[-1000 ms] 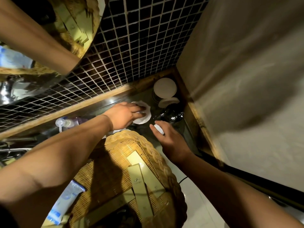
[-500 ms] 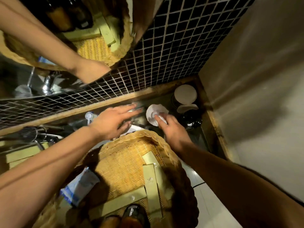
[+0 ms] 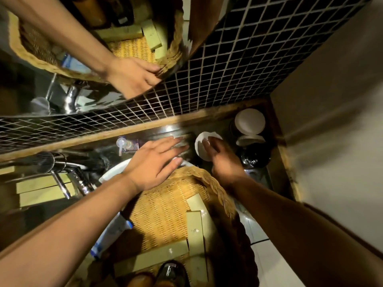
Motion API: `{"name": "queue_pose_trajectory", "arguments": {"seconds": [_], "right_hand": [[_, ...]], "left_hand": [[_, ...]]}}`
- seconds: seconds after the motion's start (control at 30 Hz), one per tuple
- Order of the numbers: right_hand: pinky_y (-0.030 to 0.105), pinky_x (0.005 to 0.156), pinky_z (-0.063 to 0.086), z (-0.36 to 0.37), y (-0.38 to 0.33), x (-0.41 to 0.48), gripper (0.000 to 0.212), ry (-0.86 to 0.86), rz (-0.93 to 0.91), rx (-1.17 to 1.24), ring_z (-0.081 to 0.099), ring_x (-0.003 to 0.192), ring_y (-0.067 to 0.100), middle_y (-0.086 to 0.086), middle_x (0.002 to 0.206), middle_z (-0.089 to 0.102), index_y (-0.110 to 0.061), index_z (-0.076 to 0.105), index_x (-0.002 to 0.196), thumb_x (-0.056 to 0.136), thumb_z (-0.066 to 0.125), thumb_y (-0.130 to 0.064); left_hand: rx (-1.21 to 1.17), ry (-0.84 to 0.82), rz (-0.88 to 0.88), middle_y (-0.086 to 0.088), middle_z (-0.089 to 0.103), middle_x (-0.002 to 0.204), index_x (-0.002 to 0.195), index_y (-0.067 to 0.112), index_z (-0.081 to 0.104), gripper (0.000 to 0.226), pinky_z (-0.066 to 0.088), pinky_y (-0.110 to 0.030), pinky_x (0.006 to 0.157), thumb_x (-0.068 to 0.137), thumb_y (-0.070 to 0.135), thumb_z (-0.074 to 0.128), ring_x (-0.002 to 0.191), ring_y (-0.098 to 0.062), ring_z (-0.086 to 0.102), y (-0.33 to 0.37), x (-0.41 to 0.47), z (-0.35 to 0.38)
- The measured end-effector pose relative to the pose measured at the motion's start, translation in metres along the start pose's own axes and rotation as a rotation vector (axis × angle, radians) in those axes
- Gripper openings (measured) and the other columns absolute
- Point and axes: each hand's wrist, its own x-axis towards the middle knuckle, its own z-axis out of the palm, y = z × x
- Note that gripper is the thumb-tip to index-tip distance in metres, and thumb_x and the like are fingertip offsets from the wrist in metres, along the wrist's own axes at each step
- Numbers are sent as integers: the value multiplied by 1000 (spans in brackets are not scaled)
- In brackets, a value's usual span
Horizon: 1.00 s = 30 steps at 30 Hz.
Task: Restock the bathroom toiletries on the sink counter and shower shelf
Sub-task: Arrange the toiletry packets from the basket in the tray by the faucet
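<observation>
Both hands have slid a little further along the dark bench (image 3: 257, 177) since a moment ago. Now the left hand (image 3: 157, 162) is flat, fingers (image 3: 176, 146) spread open, holding nothing, above the woven yellow basket (image 3: 165, 208). Fingers of the right hand (image 3: 221, 158) curl on the small round white dish (image 3: 200, 146), which sits by the white round lid (image 3: 249, 121).
</observation>
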Motion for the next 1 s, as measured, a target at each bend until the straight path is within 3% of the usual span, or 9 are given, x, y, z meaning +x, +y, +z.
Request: {"name": "queue_pose_trajectory", "arguments": {"seconds": [0.13, 0.33, 0.5, 0.63, 0.7, 0.77, 0.9, 1.0], "right_hand": [[29, 121, 10, 1, 4, 6, 79, -25, -9, -12, 5, 152, 25, 5, 166, 5, -23, 12, 160, 94, 50, 0], [34, 121, 13, 6, 13, 10, 80, -11, -85, -43, 3, 153, 25, 3, 167, 3, -24, 11, 160, 93, 46, 2], [40, 113, 34, 18, 17, 4, 91, 60, -80, -80, -7, 153, 24, 2, 166, -12, -29, -4, 159, 90, 51, -4], [39, 110, 37, 29, 25, -11, 96, 30, -50, -76, -26, 145, 18, 0, 155, -38, -30, -24, 151, 95, 52, -14], [39, 106, 40, 34, 27, -16, 95, -12, -43, -62, -16, 148, 19, -1, 152, -42, -29, -24, 151, 97, 54, -30], [38, 109, 33, 38, 29, -22, 95, -11, -55, -41, -9, 150, 21, 1, 155, -38, -26, -20, 154, 96, 53, -46], [41, 114, 25, 43, 33, -18, 102, -39, -41, -49, -30, 142, 11, -9, 147, -49, -30, -26, 151, 92, 53, -54], [35, 117, 10, 43, 33, -13, 104, -75, -35, -50, -38, 139, 8, -9, 147, -49, -32, -29, 150, 91, 53, -57]], "left_hand": [[20, -19, -9, 4, 41, 156, 147, 31, 47, 50, 31, -44, 114, 105, 49, 25, 144, -17, 36, 1, 6, 6], [8, -59, -19, 4, 38, 158, 145, 29, 50, 53, 32, -47, 113, 105, 50, 21, 145, -18, 34, 5, 4, 12], [3, -53, -27, 3, 34, 160, 145, 31, 49, 52, 34, -45, 109, 106, 49, 21, 143, -19, 37, 6, 6, 14], [23, -52, 0, 2, 34, 160, 143, 31, 50, 49, 34, -44, 108, 106, 47, 23, 140, -21, 40, 3, 7, 15], [37, -51, 8, -1, 37, 158, 141, 30, 52, 47, 35, -44, 107, 105, 45, 25, 139, -23, 41, 2, 9, 15], [43, -45, 27, -5, 41, 154, 139, 27, 54, 46, 37, -45, 105, 105, 42, 28, 137, -26, 43, 4, 10, 15], [26, -27, 26, -7, 45, 151, 136, 26, 57, 46, 40, -45, 100, 103, 42, 30, 133, -28, 47, 5, 12, 15], [11, -29, 5, -7, 45, 151, 136, 26, 58, 49, 41, -47, 101, 103, 45, 28, 133, -28, 47, 4, 11, 15]]}}
